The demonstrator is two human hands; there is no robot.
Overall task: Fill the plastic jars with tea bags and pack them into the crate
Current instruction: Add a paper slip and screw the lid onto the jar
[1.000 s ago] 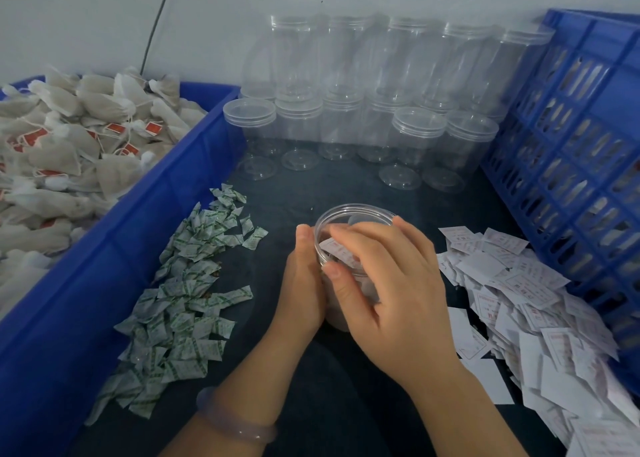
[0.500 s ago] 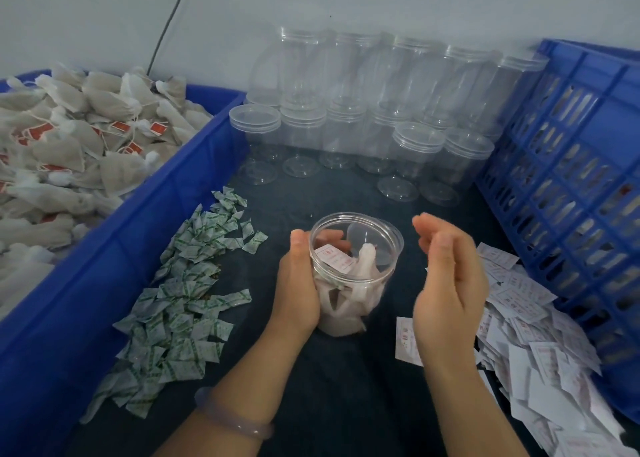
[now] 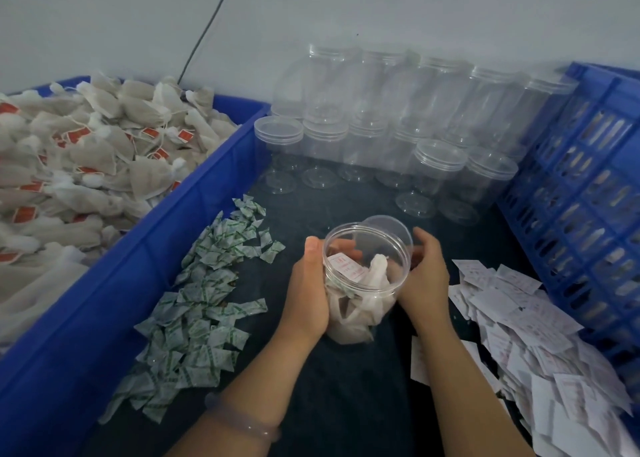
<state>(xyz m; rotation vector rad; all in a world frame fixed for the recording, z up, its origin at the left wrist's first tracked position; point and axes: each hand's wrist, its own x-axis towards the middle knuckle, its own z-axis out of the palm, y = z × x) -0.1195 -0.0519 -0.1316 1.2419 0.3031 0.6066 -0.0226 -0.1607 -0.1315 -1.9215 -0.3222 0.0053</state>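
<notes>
An open clear plastic jar [image 3: 367,276] with tea bags and a white paper slip [image 3: 346,266] inside sits mid-table. My left hand [image 3: 308,294] grips its left side. My right hand [image 3: 424,276] is at its right side, fingers on a clear lid [image 3: 386,226] held tilted at the jar's far rim. Loose tea bags [image 3: 86,165] with red tags fill the blue bin [image 3: 166,248] on the left. The blue slatted crate [image 3: 581,193] stands on the right; its inside is hidden.
Several empty lidded jars [image 3: 436,165] are stacked against the back wall. A heap of small green-printed packets [image 3: 204,300] lies left of the jar. White paper slips [image 3: 519,325] are piled to its right. A dark cable hangs down the wall.
My right hand left the jar's mouth, swung out to the right, and now is back at the jar's right side with a clear lid. The left hand kept its hold on the jar.
</notes>
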